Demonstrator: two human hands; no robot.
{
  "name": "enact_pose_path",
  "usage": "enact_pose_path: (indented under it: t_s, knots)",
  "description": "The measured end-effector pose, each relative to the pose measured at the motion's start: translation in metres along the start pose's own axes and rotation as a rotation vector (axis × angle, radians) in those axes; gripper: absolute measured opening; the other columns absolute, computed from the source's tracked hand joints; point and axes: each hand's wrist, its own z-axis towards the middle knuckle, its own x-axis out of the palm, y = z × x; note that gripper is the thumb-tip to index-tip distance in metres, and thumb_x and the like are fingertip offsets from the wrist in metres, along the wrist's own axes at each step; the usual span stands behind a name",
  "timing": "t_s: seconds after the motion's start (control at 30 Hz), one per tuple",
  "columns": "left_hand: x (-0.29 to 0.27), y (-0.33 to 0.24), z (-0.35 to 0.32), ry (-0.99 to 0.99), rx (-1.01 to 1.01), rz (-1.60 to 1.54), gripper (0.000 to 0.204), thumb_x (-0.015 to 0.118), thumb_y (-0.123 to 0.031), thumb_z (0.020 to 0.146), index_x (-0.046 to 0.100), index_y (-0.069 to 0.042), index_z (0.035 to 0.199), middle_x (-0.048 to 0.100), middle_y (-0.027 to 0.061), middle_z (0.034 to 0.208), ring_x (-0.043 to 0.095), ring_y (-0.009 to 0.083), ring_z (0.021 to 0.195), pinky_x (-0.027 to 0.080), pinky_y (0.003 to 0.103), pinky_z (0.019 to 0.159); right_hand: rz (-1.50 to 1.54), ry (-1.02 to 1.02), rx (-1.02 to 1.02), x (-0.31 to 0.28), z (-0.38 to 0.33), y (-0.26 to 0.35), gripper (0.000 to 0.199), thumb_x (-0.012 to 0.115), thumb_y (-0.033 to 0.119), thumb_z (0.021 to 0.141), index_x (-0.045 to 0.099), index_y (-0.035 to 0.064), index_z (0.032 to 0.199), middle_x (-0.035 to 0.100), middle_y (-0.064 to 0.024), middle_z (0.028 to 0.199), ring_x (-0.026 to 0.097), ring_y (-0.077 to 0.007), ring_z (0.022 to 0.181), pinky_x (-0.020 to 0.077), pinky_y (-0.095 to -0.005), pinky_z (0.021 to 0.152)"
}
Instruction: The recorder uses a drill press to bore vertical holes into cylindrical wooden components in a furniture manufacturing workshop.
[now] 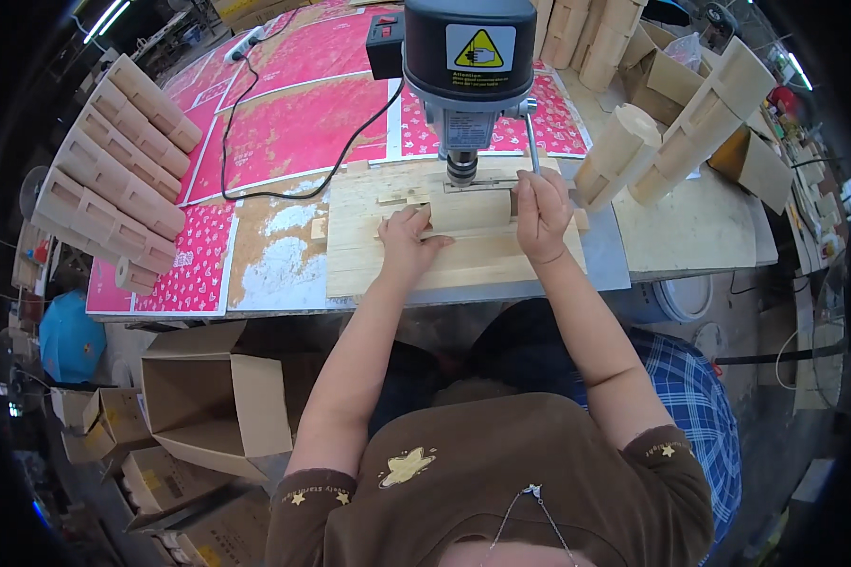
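A drill press (469, 57) with a dark head stands over a flat wooden board (359, 269) on the bench. Beneath its metal chuck (461, 168) lies a pale wooden block (477, 212), its long side running left to right. My left hand (408, 244) grips the left end of the block, thumb along the near side. My right hand (545, 215) is closed around the lower end of the drill press lever (533, 142), just past the block's right end. The drill bit is too small to make out.
Stacked wooden cylinders with cutouts (113, 175) stand at the left; more wooden stacks (695, 123) rise at the right. A black cable (284, 196) crosses the pink bench covering (298, 113). Wood shavings (279, 269) lie left of the board. Open cardboard boxes (194, 402) sit below left.
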Motion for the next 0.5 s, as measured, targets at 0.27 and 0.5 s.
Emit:
enact_pose_path:
  t_s: [0.27, 0.5]
  knots:
    - [-0.001, 0.001, 0.0, 0.014, 0.006, -0.01, 0.05, 0.078, -0.024, 0.056, 0.063, -0.018, 0.103, 0.055, -0.0001, 0.076, 0.052, 0.021, 0.082, 0.029, 0.041, 0.08, -0.091, 0.047, 0.09, -0.023, 0.107, 0.015, 0.014, 0.058, 0.014, 0.082, 0.057, 0.0017, 0.076, 0.048, -0.0108, 0.054, 0.051, -0.0291, 0.05, 0.0418, -0.04, 0.053]
    - [0.0, -0.001, -0.001, -0.046, -0.012, -0.049, 0.037, 0.077, -0.025, 0.058, 0.066, -0.016, 0.093, 0.054, 0.0, 0.073, 0.052, 0.0208, 0.081, 0.028, 0.039, 0.082, -0.147, 0.17, 0.132, 0.018, 0.181, -0.025, 0.031, 0.045, 0.029, 0.092, 0.059, 0.0023, 0.099, 0.056, -0.0117, 0.071, 0.055, -0.0172, 0.065, 0.0431, -0.0298, 0.064]
